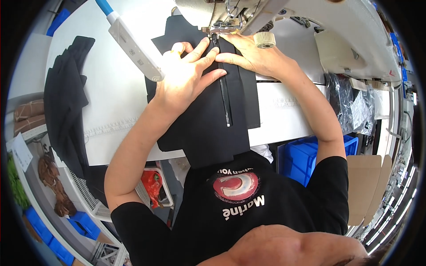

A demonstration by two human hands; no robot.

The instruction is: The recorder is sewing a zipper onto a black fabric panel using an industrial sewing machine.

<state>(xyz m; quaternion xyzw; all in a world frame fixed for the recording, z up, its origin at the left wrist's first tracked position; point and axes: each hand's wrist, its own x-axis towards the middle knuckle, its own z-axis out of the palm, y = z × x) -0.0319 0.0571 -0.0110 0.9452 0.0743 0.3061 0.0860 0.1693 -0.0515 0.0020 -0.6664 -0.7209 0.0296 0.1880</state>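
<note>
Upper centre | left hand (184, 73), right hand (254, 54) spread open on cloth (195, 122) | uneven pressure could skew zipper (224, 98)

The black cloth (199, 119) lies mostly flat on the white surface (106, 106) beneath my left hand (182, 73) and right hand (255, 55). Its far part sits at the sewing machine (228, 27), and its near end runs past the surface's edge toward my body. Along the cloth runs a zipper (224, 99), nearly straight, its silvery teeth showing between dark strips, slanting slightly right toward me.
</note>
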